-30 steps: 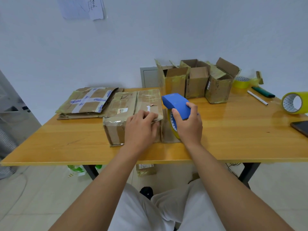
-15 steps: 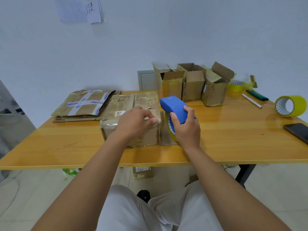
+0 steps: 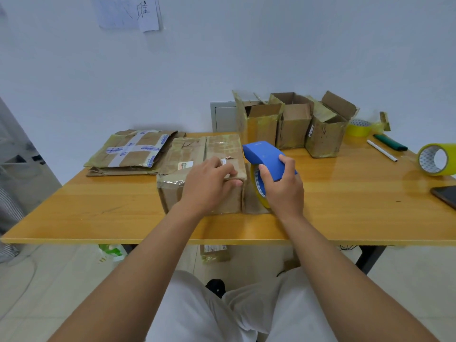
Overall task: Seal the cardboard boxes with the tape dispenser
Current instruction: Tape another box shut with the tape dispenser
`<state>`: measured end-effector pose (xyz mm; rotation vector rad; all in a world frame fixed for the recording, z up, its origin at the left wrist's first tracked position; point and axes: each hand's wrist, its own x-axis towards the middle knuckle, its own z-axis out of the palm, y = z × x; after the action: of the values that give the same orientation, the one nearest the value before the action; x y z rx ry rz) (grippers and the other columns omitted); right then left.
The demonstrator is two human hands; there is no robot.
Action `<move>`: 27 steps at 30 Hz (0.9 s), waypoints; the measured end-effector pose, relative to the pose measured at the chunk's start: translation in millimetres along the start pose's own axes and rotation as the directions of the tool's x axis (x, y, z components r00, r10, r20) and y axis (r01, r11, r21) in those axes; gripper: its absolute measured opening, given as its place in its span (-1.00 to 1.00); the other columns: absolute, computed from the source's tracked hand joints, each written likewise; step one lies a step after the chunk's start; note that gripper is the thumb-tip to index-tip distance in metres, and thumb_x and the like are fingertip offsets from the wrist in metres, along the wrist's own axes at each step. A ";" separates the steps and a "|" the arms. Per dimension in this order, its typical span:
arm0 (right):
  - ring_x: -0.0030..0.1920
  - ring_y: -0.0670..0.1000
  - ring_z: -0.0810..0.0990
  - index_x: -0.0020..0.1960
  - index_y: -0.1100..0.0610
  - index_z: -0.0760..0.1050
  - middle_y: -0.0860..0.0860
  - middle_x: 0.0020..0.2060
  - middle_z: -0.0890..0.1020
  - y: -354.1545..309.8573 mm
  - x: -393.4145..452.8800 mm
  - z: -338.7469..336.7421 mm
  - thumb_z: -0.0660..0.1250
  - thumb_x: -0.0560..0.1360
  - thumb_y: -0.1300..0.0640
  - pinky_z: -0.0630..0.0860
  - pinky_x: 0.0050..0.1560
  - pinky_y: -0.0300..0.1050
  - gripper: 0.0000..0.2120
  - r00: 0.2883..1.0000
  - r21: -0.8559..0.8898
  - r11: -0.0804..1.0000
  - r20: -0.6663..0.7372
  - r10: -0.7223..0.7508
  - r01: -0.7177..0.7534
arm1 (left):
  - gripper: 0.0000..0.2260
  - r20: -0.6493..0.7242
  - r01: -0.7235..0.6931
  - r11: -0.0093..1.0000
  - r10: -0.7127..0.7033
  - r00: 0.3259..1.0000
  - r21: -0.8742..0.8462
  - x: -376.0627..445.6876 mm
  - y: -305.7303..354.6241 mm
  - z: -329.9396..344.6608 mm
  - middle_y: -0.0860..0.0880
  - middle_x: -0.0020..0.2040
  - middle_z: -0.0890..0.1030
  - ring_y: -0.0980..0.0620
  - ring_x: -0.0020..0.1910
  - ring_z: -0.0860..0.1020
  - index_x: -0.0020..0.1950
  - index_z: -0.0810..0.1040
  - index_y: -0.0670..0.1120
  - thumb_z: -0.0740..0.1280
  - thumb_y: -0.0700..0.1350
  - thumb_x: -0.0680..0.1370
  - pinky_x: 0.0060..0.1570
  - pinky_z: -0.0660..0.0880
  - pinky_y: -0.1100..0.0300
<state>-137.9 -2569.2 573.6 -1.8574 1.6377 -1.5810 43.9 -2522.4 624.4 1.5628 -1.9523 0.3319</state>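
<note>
closed box (image 3: 197, 166) on table (image 3: 345, 193), open boxes (image 3: 293, 122) behind, flattened cardboard (image 3: 133, 151) left

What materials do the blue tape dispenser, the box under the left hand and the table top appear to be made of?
Tape dispenser: probably plastic, a smooth matte blue shell, holding a glossy yellow tape roll.
Box: brown corrugated cardboard, worn and creased, with shiny clear tape strips.
Table top: looks like wood or a wood-look laminate; orange grain, glossy, reflecting light. Which of the two, I cannot tell.
</note>
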 end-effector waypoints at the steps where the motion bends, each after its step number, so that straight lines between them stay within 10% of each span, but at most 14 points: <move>1: -0.14 0.02 0.44 0.32 0.02 0.30 0.02 -0.01 0.45 0.3 0.0 -0.2 0.31 0.57 -0.20 0.28 -0.38 -0.30 -0.54 1.000 -0.002 1.000 0.001 -0.002 0.002 | -0.73 0.004 -0.008 1.000 0.008 1.000 0.014 -0.2 -0.2 -0.3 0.05 -0.10 0.43 0.06 -0.13 0.36 0.10 0.64 0.00 0.39 0.15 0.53 -0.16 0.24 0.15; 15: -0.15 0.03 0.45 0.32 0.02 0.29 0.05 -0.01 0.47 2.1 -0.3 -1.1 0.31 0.56 -0.20 0.26 -0.38 -0.31 -0.54 1.000 0.000 1.000 0.007 -0.004 0.004 | -0.76 0.056 0.047 0.997 -0.050 0.997 0.057 -4.0 4.3 -3.7 0.05 -0.06 0.54 0.00 -0.10 0.46 0.02 0.50 -0.03 0.38 0.12 0.54 -0.19 0.27 0.14; 20: -0.14 0.03 0.46 0.31 0.01 0.29 0.04 0.00 0.47 2.9 0.4 -1.1 0.31 0.56 -0.20 0.28 -0.38 -0.29 -0.54 1.000 0.002 1.000 0.017 -0.003 0.003 | -0.84 0.186 0.114 0.976 -0.079 0.979 -0.186 -5.2 -16.1 -18.5 0.18 -0.11 0.57 0.16 -0.11 0.51 -0.02 0.54 0.08 0.37 0.14 0.54 -0.22 0.37 0.26; 27: -0.15 0.05 0.46 0.31 0.02 0.29 0.07 -0.01 0.49 3.4 -0.4 -1.3 0.31 0.56 -0.19 0.29 -0.39 -0.27 -0.55 1.000 0.010 1.000 0.010 -0.013 0.012 | -0.85 0.188 -0.023 0.994 0.042 0.981 -0.102 -5.1 -14.1 -24.5 0.04 -0.02 0.64 0.00 -0.02 0.53 0.04 0.60 -0.07 0.32 -0.01 0.61 -0.03 0.49 0.00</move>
<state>-140.8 -2569.5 571.4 -1.8710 1.6141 -1.5795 65.2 -2508.9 638.1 1.5475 -2.1065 0.0991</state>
